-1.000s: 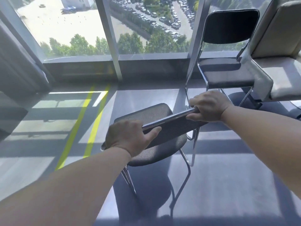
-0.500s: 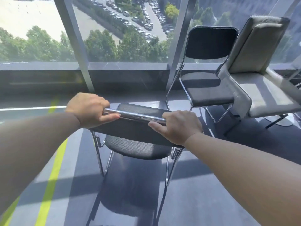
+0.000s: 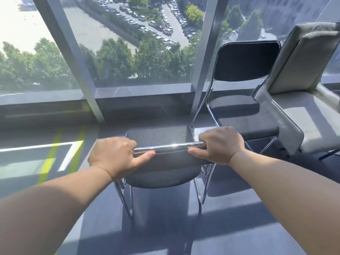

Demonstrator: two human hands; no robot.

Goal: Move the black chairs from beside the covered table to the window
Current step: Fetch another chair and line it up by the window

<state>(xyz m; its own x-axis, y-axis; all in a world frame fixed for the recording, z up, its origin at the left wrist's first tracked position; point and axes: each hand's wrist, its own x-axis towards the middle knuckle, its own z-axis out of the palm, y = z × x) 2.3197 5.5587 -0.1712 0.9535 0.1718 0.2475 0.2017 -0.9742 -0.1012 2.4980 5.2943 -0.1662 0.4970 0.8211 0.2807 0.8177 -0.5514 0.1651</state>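
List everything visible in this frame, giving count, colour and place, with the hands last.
held chair: one, black with chrome frame, centre, facing the window
second black chair: one, black with chrome frame, at the window, right of the held chair
padded chair: one, pale grey, far right, beside the second black chair
window: one, grey frame, across the top
yellow lines: two, yellow, on the floor at left
hands: two, bare; left hand and right hand grip the held chair's top bar
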